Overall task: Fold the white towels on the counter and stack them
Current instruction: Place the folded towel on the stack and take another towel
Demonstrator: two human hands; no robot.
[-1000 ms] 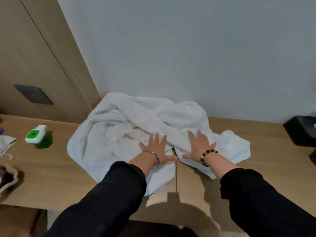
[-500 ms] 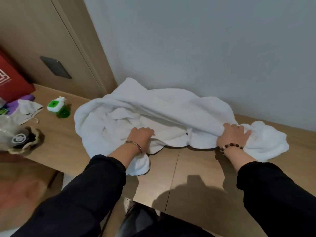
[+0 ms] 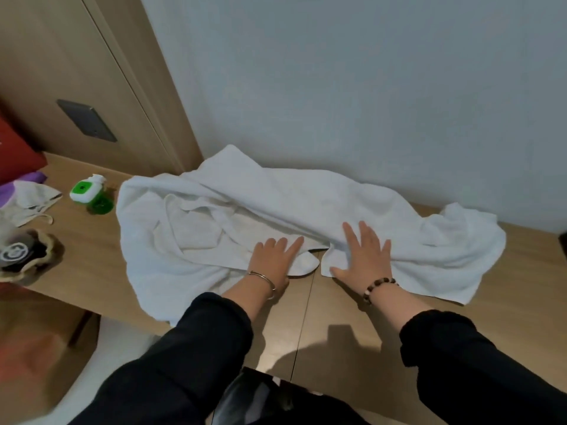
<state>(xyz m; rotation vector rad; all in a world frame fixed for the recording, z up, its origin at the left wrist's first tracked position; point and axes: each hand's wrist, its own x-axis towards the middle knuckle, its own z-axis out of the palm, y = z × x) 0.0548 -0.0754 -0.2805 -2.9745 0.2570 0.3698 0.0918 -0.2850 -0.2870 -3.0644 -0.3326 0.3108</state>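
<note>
Two hands: we see both laid palm-down on the cloth, fingers straight and spread, grasping nothing.
Left hand point(image 3: 273, 259): flat on a small rounded flap at the near edge of the heap, just left of the counter's seam.
Right hand point(image 3: 362, 253): flat on the near edge of the right-hand spread of cloth, thumb pointing toward the left hand. The two are near each other but apart.
White towels point(image 3: 233, 197): one rumpled, unfolded mass on the counter, its far edge against the wall point(image 3: 368, 87) and its near left corner reaching the counter's front edge. We cannot tell how many pieces it comprises.
Counter point(image 3: 352, 326): light wood, with a seam running front to back between the hands.
Wrists: a thin metal bangle point(image 3: 262, 276) on the left and a beaded bracelet point(image 3: 379, 288) on the right, both below black sleeves point(image 3: 460, 363).
Green-and-white bottle point(image 3: 89, 191): on the counter just left of the towels, not touching them.
Far left: a pale cloth pouch point(image 3: 33, 200) and a dark round item point(image 3: 18, 256) in a tan wrapper.
Wooden panel point(image 3: 46, 72): carries a dark rectangular plate point(image 3: 86, 121).
</note>
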